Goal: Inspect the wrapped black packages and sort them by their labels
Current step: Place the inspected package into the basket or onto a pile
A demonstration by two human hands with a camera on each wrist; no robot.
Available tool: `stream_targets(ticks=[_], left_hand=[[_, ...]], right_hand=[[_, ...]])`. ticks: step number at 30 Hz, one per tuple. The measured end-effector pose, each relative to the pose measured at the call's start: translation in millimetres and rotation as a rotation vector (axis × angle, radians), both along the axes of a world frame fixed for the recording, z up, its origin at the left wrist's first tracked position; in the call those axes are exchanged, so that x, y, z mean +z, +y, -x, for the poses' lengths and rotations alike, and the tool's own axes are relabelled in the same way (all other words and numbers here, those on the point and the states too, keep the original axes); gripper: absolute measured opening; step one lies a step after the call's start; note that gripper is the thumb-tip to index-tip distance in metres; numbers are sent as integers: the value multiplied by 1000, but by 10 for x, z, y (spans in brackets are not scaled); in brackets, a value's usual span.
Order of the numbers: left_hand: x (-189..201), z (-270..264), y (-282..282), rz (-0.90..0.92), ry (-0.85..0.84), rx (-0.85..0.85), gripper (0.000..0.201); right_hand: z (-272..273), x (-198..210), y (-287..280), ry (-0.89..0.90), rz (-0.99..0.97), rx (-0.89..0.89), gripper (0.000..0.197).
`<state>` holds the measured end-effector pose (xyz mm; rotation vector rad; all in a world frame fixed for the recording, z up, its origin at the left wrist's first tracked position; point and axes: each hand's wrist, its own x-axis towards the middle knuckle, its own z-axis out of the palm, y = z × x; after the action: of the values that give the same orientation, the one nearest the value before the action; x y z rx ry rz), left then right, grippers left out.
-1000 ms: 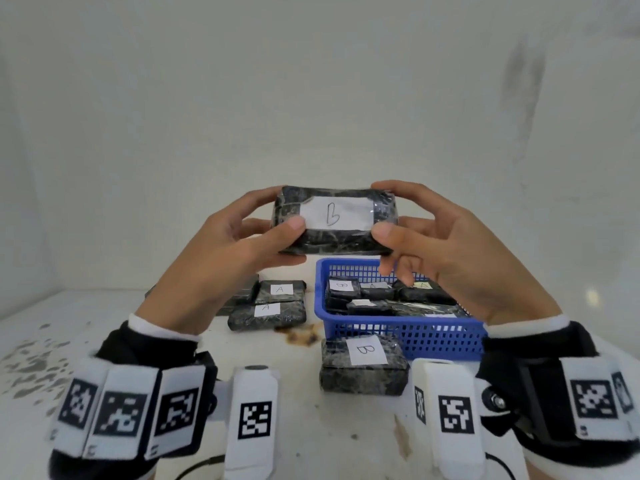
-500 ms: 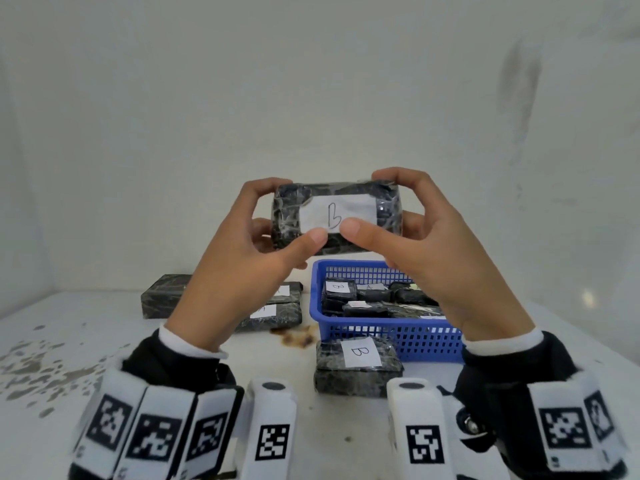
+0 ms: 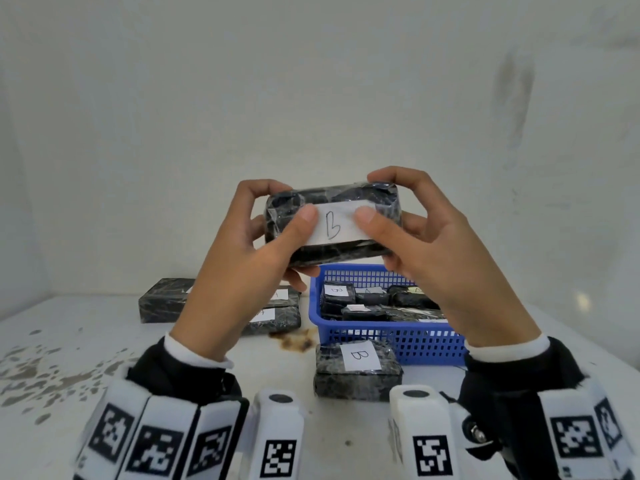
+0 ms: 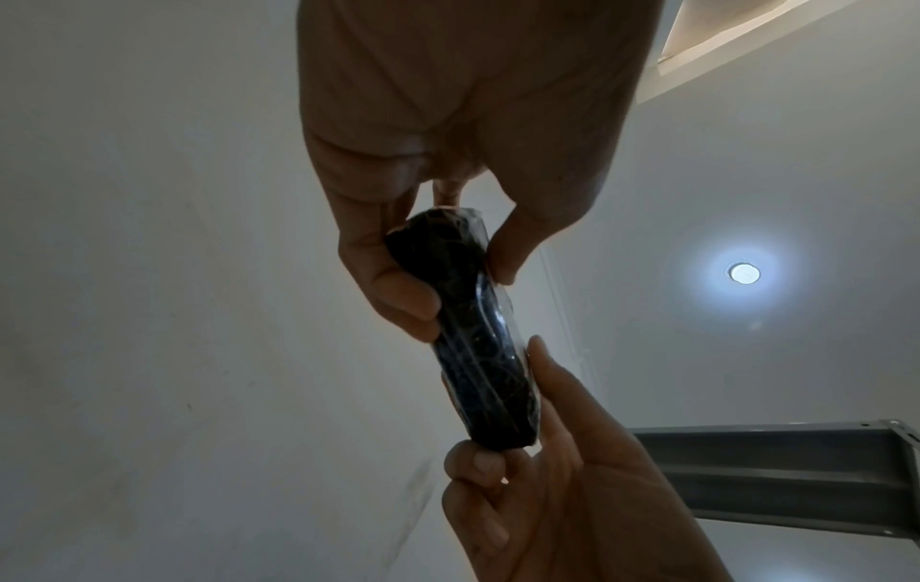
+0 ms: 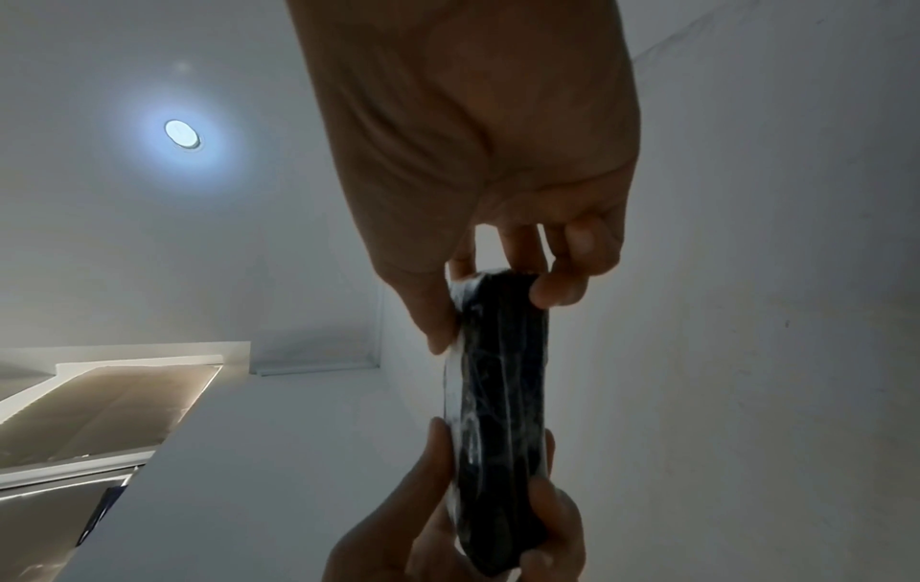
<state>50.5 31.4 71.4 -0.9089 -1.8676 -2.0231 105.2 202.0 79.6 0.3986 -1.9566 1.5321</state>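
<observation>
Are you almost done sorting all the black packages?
Not yet. Done: one B package lies in front of the blue basket, and a few packages sit at the left. In hand: the left hand and right hand hold up another package marked B. Left: several more wait in the basket.

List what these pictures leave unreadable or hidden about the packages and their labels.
- Left stack packages: the left hand covers most of their labels in the head view.
- Packages in the blue basket: the far labels are small and blurred, and the right hand hides the basket's right part.
- Held package: both wrist views show only its dark edge, no label.
</observation>
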Motion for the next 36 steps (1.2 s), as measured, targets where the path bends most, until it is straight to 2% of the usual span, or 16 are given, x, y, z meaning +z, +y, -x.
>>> stream_targets(ticks=[4,7,10,13,15,17,19,22,27,29,31,33,36], left_hand=[[-3,13,-4,-33,-12,-36,13],[-1,7,-1,-27,-1,-45,16],[-1,-4,12,-15,0,-45,19],[2,-15,20,-11,-17,-23,30],[4,-21,23,-18,-30,-4,31],[-5,-14,34,-18,-31,14,28],[-22,-12,52,11,-13,43,38],[-45,5,68,43,20,82,50],[-42,4,53,138,-9,37,49],[-22,0,47,159,-35,-10,43],[-2,2,34,90,-33,-39,36],[1,20,17,12,-7,-33,36],[-17,59,1,-41,1,-46,36]], right_hand=[[-8,0,17,-1,-1,12,24],[-11,7,21,-11,-2,-6,23],[-15,7,14,-9,-2,-10,11],[-23,7,-1,-24,-9,-11,7],[-13,6,-9,-35,-15,-11,4],[10,-7,-29,-36,-21,-4,13],[42,-28,-51,-35,-44,-17,26],[58,-44,-53,-18,-85,-54,27],[53,-60,-15,10,-97,-36,33],[66,-64,11,36,-83,-56,43],[76,-63,33,46,-88,-98,51],[78,-53,28,26,-89,-126,49],[56,-41,-6,-28,-35,-60,47]])
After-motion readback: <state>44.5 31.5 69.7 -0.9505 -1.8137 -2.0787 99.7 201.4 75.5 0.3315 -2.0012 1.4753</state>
